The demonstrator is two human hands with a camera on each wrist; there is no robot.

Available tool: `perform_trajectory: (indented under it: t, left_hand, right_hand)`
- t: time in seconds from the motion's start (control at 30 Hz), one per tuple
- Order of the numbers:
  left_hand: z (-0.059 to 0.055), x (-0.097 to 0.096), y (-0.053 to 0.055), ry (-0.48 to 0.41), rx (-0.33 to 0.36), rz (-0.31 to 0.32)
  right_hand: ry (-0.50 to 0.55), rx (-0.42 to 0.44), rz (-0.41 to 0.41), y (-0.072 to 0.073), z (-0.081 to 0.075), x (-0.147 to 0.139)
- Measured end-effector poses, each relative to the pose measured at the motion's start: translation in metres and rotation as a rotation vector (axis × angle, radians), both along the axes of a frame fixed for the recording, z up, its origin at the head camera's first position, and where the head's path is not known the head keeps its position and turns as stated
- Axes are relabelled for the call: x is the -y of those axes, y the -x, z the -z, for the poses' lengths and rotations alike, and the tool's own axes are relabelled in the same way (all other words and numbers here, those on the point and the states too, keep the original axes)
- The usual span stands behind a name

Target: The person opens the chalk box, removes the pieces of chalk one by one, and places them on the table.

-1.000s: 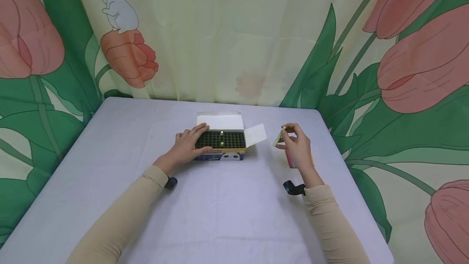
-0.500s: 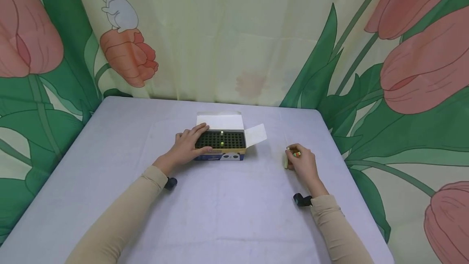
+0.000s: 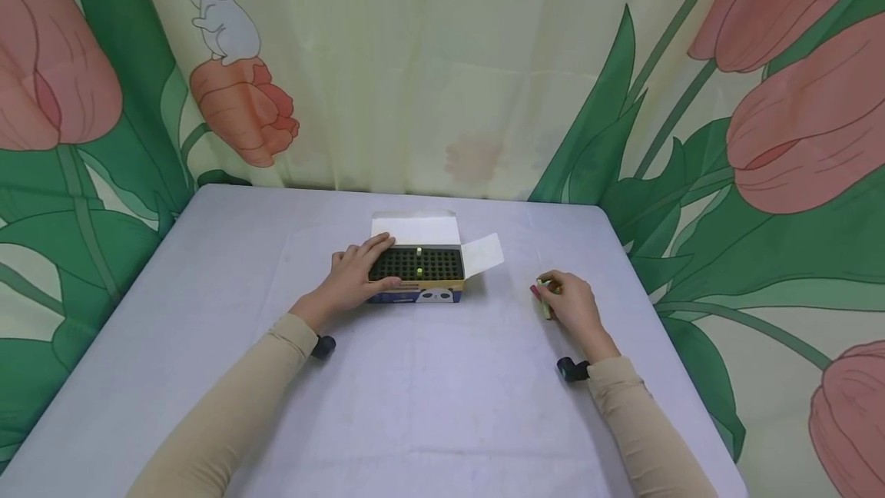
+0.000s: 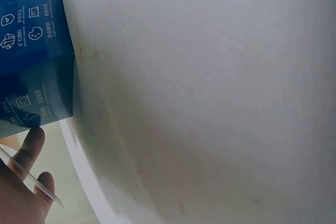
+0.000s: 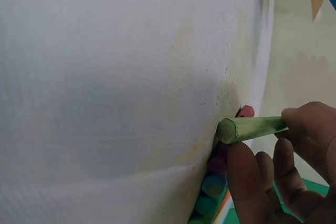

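My left hand (image 3: 351, 275) rests on the left end of a chalk box (image 3: 437, 295), thumb along its front edge and fingers towards the back. The box has a black insert full of round holes (image 3: 394, 261); two short chalk ends, one whitish (image 3: 419, 251) and one yellow-green (image 3: 419, 273), stick up from it. My right hand (image 3: 574, 306), low over the table at the right, pinches a pale green chalk stick (image 5: 252, 128) between thumb and fingers. Beneath it, in the right wrist view, lie several coloured chalks, among them a pink-red one (image 5: 245, 111) and a blue one (image 5: 214, 185). My hand partly hides them.
The box's white lid (image 3: 415, 227) stands folded back, and a white side flap (image 3: 482, 253) juts out to the right. A pale cloth (image 3: 442, 390) covers the table. Behind its far edge hangs a curtain (image 3: 387, 83) printed with tulips and a rabbit.
My right hand has come down towards the table with the green chalk, and a red chalk end now shows at its left. My left hand and the box have kept their places.
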State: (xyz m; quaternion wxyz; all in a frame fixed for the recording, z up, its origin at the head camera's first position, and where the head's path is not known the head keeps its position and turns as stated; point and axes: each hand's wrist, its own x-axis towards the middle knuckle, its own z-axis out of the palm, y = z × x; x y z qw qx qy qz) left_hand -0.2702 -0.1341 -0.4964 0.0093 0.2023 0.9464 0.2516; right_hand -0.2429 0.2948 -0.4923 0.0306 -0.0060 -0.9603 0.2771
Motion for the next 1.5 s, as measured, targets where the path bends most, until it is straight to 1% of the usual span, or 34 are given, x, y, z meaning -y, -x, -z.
perform_trajectory:
  t: [0.2, 0.3, 0.37, 0.6, 0.77, 0.97, 1.03, 1.23, 1.37, 1.5]
  left_hand:
    - [-0.001, -0.001, -0.001, -0.014, 0.003, -0.004]
    - [-0.001, -0.001, -0.001, -0.008, 0.004, -0.003]
    - [-0.001, -0.002, -0.001, -0.004, 0.008, -0.005]
    - [-0.001, -0.002, -0.001, 0.002, 0.004, -0.006]
    - [-0.003, -0.002, -0.002, 0.0, 0.014, -0.009]
    - [-0.002, -0.001, -0.001, 0.001, 0.014, -0.012]
    - [-0.001, -0.001, -0.001, 0.001, 0.011, -0.012]
    - [0.0, 0.0, 0.0, -0.002, 0.005, -0.011]
    - [0.001, -0.002, 0.001, 0.0, 0.003, -0.005]
    - [-0.001, -0.002, 0.0, 0.005, 0.007, -0.008]
  right_hand:
    - [-0.106, 0.042, -0.015, 0.002, -0.003, 0.006]
    - [-0.159, 0.04, -0.03, 0.003, -0.002, 0.008]
    - [-0.174, 0.039, -0.038, 0.005, -0.001, 0.007]
    - [-0.156, 0.065, -0.025, 0.01, 0.003, 0.005]
    - [-0.126, 0.092, 0.018, 0.01, 0.001, 0.006]
    - [-0.109, 0.09, 0.051, 0.009, 0.0, 0.006]
    - [-0.114, 0.088, 0.042, 0.009, 0.001, 0.005]
    - [-0.181, 0.102, -0.034, 0.011, 0.002, 0.01]
    - [-0.2, 0.118, -0.022, 0.01, -0.001, 0.011]
    - [-0.195, 0.129, -0.031, 0.01, -0.002, 0.01]
